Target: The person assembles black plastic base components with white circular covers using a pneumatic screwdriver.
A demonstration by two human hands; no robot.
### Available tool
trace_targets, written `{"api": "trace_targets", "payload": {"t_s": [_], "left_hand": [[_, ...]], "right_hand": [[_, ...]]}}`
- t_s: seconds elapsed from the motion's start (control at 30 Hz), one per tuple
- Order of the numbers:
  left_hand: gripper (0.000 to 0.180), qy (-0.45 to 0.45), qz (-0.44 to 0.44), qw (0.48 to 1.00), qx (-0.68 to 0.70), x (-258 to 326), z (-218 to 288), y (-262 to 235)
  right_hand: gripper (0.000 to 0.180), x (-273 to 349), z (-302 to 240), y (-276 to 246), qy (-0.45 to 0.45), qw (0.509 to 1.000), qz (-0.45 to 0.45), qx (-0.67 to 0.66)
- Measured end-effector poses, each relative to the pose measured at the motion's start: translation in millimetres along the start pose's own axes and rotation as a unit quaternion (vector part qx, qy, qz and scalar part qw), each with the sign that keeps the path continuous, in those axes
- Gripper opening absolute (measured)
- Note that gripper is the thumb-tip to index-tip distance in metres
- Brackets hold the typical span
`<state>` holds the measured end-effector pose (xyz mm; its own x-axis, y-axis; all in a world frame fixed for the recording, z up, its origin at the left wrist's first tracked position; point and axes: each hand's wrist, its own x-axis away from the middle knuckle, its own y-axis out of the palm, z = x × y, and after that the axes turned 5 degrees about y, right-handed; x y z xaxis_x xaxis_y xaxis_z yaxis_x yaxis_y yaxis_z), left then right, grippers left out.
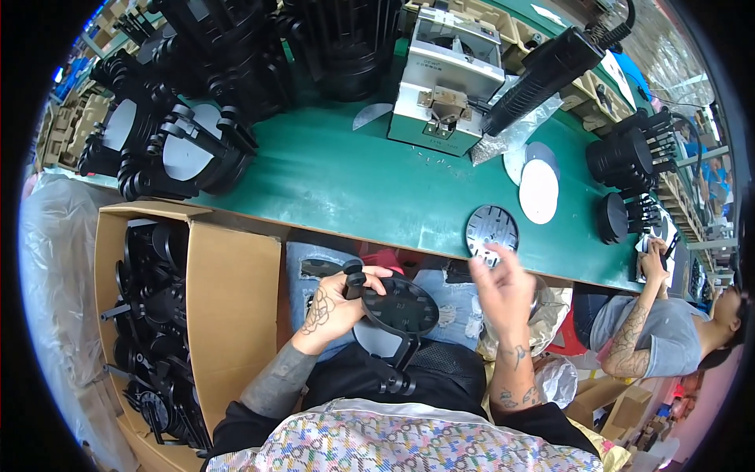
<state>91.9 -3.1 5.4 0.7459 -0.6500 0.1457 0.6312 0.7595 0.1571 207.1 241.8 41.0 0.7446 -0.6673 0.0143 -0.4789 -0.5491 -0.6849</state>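
My left hand (pixel 334 311) is closed on a black round part with a bracket arm (pixel 401 305), held tilted above my lap. Slots or marks ring its dark face, and a pale round surface shows beneath it. Over the table's front edge, my right hand (pixel 503 291) is smeared by motion, so its fingers cannot be read clearly. Just beyond those fingertips lies a shiny round disc with slots (pixel 493 228), dark at its rim. Whether the hand touches it, I cannot tell.
A cardboard box (pixel 236 291) full of black parts stands at the left. Black assemblies (pixel 189 149) crowd the green table (pixel 338 189). A metal box device (pixel 444 102), a black corded tool (pixel 543 79) and white discs (pixel 539 191) lie farther back. Another person (pixel 661 338) works at right.
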Motion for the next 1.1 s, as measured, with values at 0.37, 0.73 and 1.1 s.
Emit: {"api": "trace_targets", "payload": {"t_s": [0.37, 0.73, 1.1], "left_hand": [[0.034, 0.027, 0.047, 0.996, -0.065, 12, 29, -2], [0.033, 0.122, 0.161, 0.926, -0.319, 13, 42, -46], [0.02, 0.039, 0.15, 0.976, -0.152, 19, 38, -48]], "right_hand": [[0.037, 12, -27, 34, 0.159, 0.861, -0.416, -0.247], [0.027, -45, -53, 24, 0.034, 0.983, -0.16, -0.088], [0.038, -42, -46, 40, -0.173, 0.985, 0.015, -0.001]]}}
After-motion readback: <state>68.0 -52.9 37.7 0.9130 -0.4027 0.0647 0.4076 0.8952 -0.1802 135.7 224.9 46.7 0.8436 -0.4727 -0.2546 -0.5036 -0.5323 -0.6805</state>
